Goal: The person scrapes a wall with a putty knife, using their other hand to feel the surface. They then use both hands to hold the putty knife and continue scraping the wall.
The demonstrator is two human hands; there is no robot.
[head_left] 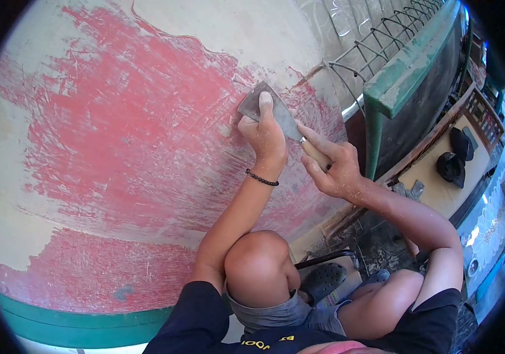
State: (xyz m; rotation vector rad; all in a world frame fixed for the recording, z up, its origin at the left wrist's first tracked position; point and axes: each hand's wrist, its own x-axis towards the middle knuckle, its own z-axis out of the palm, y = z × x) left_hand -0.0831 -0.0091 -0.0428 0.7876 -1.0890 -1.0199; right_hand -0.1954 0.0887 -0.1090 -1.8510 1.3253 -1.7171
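A putty knife [287, 120] with a broad metal blade and a pale wooden handle lies against a large panel [128, 124] with scraped red and off-white paint. My right hand [340, 171] is closed around its handle, index finger stretched along toward the blade. Near the blade's front edge, my left hand [262, 137] pinches the metal, thumb flat on top and the other fingers curled. The blade's edge meets the border between red patches and off-white paint. Pale dust speckles both hands, and a dark beaded bracelet circles the left wrist.
A green frame [400, 76] with wire lattice rises at the upper right. A green band [81, 324] edges the panel below. Beyond the right arm, a tan board [435, 168] carries black items. My bent knees and dark clogs [322, 282] are close under the arms.
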